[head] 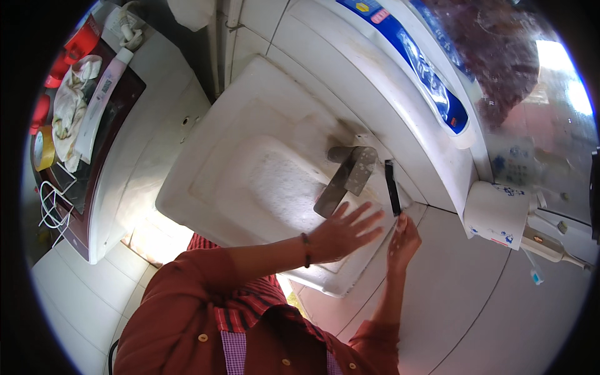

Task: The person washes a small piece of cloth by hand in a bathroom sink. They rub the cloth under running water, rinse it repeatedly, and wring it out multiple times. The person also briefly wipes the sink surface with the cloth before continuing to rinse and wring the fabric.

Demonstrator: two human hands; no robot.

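Observation:
A white ceramic washbasin (220, 164) lies before me, with foamy or bubbly water (286, 183) in its bowl. The metal faucet (344, 180) at its back edge bears water drops or suds. My left hand (347, 232) hovers over the basin just in front of the faucet spout, fingers spread, holding nothing. To the right of the faucet, my right hand (404, 239) pinches the lower end of a narrow black object (393, 187), perhaps a comb, near the basin's right corner. It stands roughly upright in the picture, its exact kind unclear.
Above the basin, a white ledge (403, 98) holds a blue and white toothpaste tube (422, 75) before a mirror (515, 108). A white cup (494, 213) and toothbrushes (539, 239) are at right. At left, a cabinet top (136, 89) carries a cloth (75, 112), tape (44, 147) and a wire rack (56, 206).

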